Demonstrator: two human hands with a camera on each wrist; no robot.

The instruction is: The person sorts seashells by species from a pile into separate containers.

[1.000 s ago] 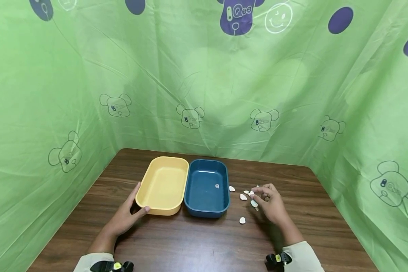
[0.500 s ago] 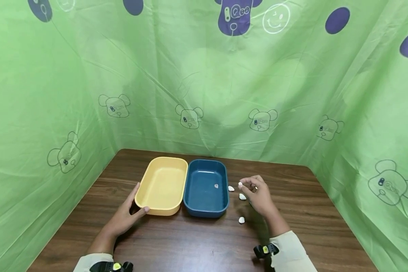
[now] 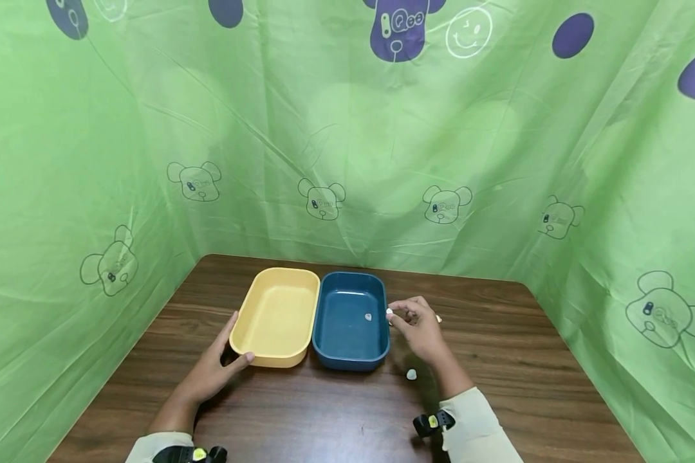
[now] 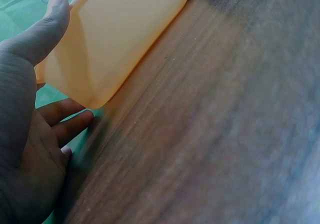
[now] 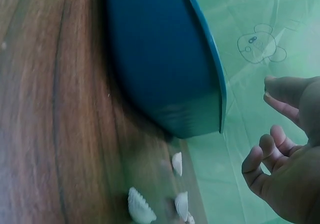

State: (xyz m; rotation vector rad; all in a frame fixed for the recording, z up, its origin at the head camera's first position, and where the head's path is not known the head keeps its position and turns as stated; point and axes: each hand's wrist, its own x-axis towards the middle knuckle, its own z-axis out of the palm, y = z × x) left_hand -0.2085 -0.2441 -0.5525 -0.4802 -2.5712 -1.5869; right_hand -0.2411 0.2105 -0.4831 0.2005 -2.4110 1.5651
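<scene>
My left hand (image 3: 211, 370) holds the near left corner of a yellow plastic tub (image 3: 275, 360), its thumb (image 4: 57, 14) on the rim and the other fingers by the outer side. Between thumb and forefinger, my right hand (image 3: 421, 326) pinches a small white seashell (image 3: 390, 312) at the right rim of a blue tub (image 3: 352, 365). One pale shell (image 3: 368, 317) lies inside the blue tub. On the table below the right hand, ribbed white shells (image 5: 141, 206) show in the right wrist view; the head view mostly hides them behind that hand.
The two tubs stand side by side on a dark wooden table (image 3: 324, 418). A lone shell (image 3: 411, 374) lies near the blue tub's front right. Green cloth (image 3: 347, 148) with printed bear heads hangs behind the table and along both sides.
My right hand has picked a shell from the scattered group and carried it left to the blue tub's rim. The left hand stays at the yellow tub.
</scene>
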